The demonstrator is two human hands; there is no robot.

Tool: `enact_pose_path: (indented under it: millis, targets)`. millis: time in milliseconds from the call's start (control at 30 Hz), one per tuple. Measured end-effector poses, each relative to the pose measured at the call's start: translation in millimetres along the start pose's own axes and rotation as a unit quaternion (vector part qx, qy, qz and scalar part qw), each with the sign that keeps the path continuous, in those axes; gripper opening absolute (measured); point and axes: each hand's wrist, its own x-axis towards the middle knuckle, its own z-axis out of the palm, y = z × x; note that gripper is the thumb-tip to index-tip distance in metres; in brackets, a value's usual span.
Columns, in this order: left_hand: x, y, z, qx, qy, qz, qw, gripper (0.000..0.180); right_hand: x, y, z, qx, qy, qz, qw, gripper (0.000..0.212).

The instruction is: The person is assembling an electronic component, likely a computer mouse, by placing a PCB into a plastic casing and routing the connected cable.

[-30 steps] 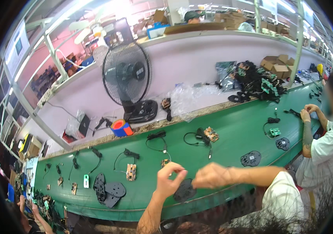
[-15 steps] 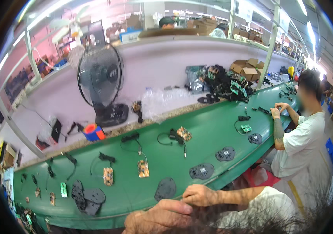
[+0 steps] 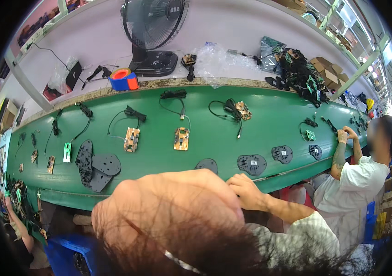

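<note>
Large and close to the camera, my left hand (image 3: 173, 198) shows mostly its back, with the fingers curled away at its right side. Against it sits my right hand (image 3: 247, 192), its fingers bent into a pinch; whatever the two hold is hidden. Just beyond them a dark grey rounded shell plate (image 3: 206, 164) is partly covered by my left hand. Right of it on the green belt (image 3: 196, 101) lies another shell plate (image 3: 252, 164). Several circuit boards with black cables lie further off, among them an orange-brown board (image 3: 181, 139) and a green board (image 3: 67, 152).
Overlapping dark shells (image 3: 106, 171) lie on the left of the belt. Behind it stand a black fan (image 3: 152, 62), a tape roll in a blue holder (image 3: 123, 80) and a heap of cables and boards (image 3: 304, 76). A co-worker (image 3: 354, 170) sits at the right; a blue bin (image 3: 69, 255) stands lower left.
The view has tipped downward, so the belt and fan sit higher in the picture. My left hand appears larger and higher, covering more of the near shell plate. Both hands stay close together.
</note>
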Motion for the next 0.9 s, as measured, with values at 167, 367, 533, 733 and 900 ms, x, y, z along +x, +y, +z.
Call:
enact_pose_path:
  millis: [167, 367, 533, 733, 900]
  targets:
    - [8.8, 2.9, -9.5, 0.021, -0.047, -0.018, 0.998, 0.013, 43.3, 7.8, 0.4, 0.04, 0.044, -0.029, 0.998, 0.011]
    - [23.7, 11.9, -22.3, 0.041, -0.118, -0.024, 0.992, 0.012, 84.8, 50.5, 34.5, -0.037, 0.019, -0.064, 0.997, 0.009]
    - [31.4, 13.2, -35.6, 0.064, -0.168, -0.027, 0.983, 0.01, 78.7, 31.0, 2.4, 0.005, -0.079, 0.013, 0.997, 0.008]
    - [31.5, 47.0, -43.0, 0.103, -0.198, -0.056, 0.973, 0.01, 65.9, 5.7, 16.3, -0.03, 0.012, 0.058, 0.998, 0.011]
    - [40.4, 14.8, -44.5, 0.043, -0.208, 0.038, 0.976, 0.011, 50.3, 0.8, 22.7, -0.062, 0.096, 0.112, 0.987, 0.014]
